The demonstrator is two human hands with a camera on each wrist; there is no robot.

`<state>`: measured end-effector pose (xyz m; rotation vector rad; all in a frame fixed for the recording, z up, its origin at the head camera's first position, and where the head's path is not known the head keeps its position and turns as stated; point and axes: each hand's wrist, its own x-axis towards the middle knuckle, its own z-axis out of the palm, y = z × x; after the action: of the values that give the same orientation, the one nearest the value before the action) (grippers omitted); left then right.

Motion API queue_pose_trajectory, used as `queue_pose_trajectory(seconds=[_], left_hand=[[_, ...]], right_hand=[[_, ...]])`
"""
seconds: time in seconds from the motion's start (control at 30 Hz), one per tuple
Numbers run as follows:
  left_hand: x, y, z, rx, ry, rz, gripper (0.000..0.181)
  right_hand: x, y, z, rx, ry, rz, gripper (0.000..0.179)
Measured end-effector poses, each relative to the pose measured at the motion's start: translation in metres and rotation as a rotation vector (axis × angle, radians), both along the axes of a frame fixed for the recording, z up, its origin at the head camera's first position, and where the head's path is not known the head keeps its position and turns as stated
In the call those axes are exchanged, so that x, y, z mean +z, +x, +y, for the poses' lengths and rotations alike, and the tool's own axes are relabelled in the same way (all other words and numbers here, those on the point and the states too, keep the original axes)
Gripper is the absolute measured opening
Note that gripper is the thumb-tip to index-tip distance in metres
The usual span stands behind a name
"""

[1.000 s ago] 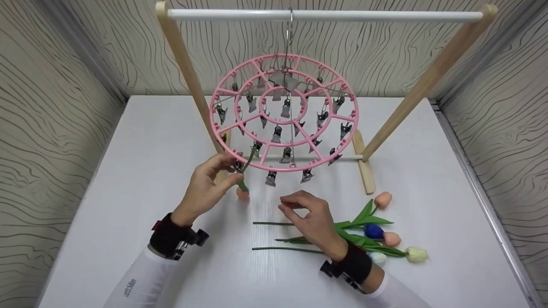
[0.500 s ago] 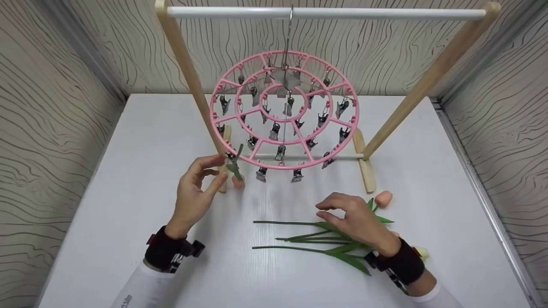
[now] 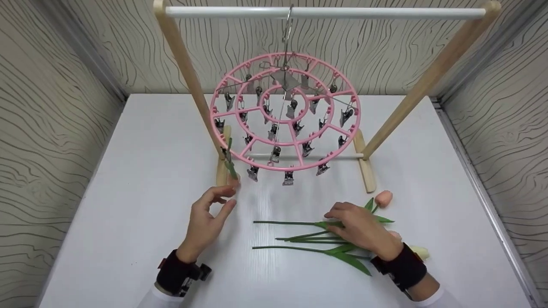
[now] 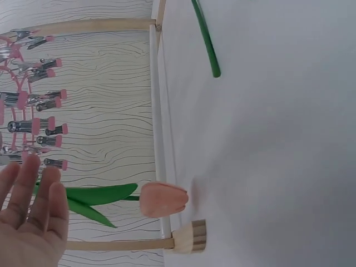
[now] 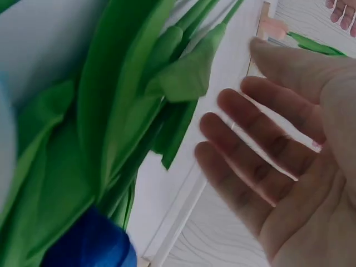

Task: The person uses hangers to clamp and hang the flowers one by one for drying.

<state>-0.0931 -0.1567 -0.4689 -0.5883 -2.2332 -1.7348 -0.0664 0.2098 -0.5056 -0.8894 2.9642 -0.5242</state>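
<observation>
An artificial peach tulip (image 3: pixel 233 179) hangs upside down by its stem from a clip at the left front of the pink round clip hanger (image 3: pixel 295 167). Just below and in front of its bloom, my left hand (image 3: pixel 209 220) is held with thumb and fingers apart and nothing between them; the left wrist view shows the bloom (image 4: pixel 163 199) beyond the fingers. My right hand (image 3: pixel 361 226) is over the tulips lying on the table, fingers loosely spread and holding nothing. Green leaves (image 5: pixel 122 111) and a blue bloom (image 5: pixel 92 245) are beside it in the right wrist view. In the head view, the hand hides the blue bloom.
The hanger hooks onto the white bar (image 3: pixel 385 13) of a wooden-legged stand (image 3: pixel 411 98). Several grey metal clips (image 3: pixel 288 177) dangle from its rings. Another peach bloom (image 3: pixel 384 199) and a cream bloom (image 3: pixel 419 252) lie at the right. Patterned panels surround the white table (image 3: pixel 128 192).
My left hand has let go of the clip and hanging tulip and drawn down toward me. My right hand has moved right over the lying tulips. The hanger has turned, its front clips shifting left.
</observation>
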Motion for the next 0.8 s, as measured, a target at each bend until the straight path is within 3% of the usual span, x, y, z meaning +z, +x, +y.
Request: queue_pose_trajectory(seconds=[0.2, 0.4, 0.57, 0.8], left_hand=[[-0.013, 0.004, 0.006, -0.029, 0.007, -0.025, 0.028], [-0.019, 0.006, 0.009, -0.041, 0.009, -0.054, 0.026], [-0.019, 0.006, 0.01, -0.031, 0.001, -0.051, 0.026], [-0.015, 0.007, 0.01, -0.033, -0.001, -0.064, 0.026]], right_hand=[[-0.004, -0.003, -0.007, 0.001, 0.089, -0.093, 0.021], [-0.006, -0.008, -0.012, -0.001, 0.135, -0.131, 0.014], [-0.004, -0.009, -0.012, -0.002, 0.122, -0.158, 0.015], [0.006, -0.007, -0.008, -0.028, 0.023, -0.122, 0.012]])
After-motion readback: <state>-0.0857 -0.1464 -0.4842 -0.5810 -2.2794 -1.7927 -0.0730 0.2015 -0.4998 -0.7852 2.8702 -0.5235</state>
